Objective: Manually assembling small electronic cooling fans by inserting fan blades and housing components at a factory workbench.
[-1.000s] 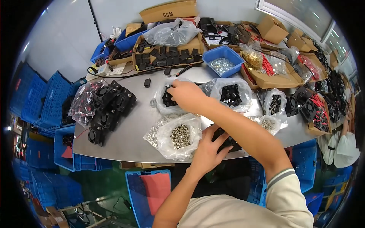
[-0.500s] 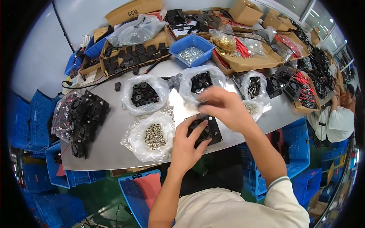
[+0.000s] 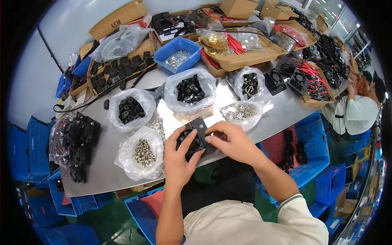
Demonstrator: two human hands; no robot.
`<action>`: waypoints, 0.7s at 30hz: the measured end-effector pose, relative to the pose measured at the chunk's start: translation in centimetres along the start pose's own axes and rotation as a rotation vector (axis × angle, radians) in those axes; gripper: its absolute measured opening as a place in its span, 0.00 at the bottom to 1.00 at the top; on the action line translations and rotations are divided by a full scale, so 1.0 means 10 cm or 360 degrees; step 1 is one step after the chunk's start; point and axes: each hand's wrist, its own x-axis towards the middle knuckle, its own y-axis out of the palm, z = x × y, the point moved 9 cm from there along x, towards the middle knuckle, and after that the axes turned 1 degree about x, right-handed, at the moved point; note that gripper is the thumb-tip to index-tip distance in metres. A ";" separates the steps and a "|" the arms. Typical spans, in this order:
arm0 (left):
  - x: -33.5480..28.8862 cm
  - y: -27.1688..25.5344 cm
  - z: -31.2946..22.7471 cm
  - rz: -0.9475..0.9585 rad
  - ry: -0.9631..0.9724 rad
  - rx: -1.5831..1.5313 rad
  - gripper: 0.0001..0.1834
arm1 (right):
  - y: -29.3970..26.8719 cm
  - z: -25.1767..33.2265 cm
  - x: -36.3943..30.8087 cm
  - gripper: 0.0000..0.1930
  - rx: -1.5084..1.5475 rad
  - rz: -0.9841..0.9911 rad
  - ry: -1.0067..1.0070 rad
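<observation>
A black cooling fan on a flat black plate (image 3: 199, 123) lies at the front edge of the metal table, with a thin red wire running from its far side. Over the fan, my left hand (image 3: 179, 157) is closed, thumb and fingers gripping its frame. My right hand (image 3: 232, 142) is at the plate's right side, thumb and forefinger pinched close to a hole; whatever they hold is too small to make out. Left of the fan sits an open bag of small metal nuts (image 3: 143, 153). Beyond it is a bag of black rubber rings (image 3: 131, 109).
A bag of black caps (image 3: 190, 90), a bag of screws (image 3: 250, 84) and a bag of washers (image 3: 243, 111) stand beyond my hands. A blue bin (image 3: 177, 55) and cartons line the back. Finished-looking black fans (image 3: 79, 141) pile up at left. Another person (image 3: 359, 112) works far right.
My right hand has come down from near the bag of black caps to the plate's right side. My left hand stays on the fan. The whole view has shifted.
</observation>
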 end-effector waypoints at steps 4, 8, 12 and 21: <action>-0.01 0.00 0.00 0.0006 0.0026 0.0034 0.30 | -0.66 0.08 -0.01 0.06 -0.0326 -0.0488 -0.0243; 0.01 0.00 -0.01 -0.0002 0.0052 0.0054 0.30 | -0.89 -0.14 0.12 0.06 -0.1030 -0.0497 -0.0158; 0.02 -0.03 -0.01 -0.0013 0.0050 0.0067 0.30 | -0.82 -0.25 0.19 0.05 -0.1266 -0.0417 -0.0007; -0.01 -0.02 -0.01 0.0006 0.0046 0.0025 0.30 | -0.83 -0.11 0.07 0.04 -0.0591 -0.0425 -0.0156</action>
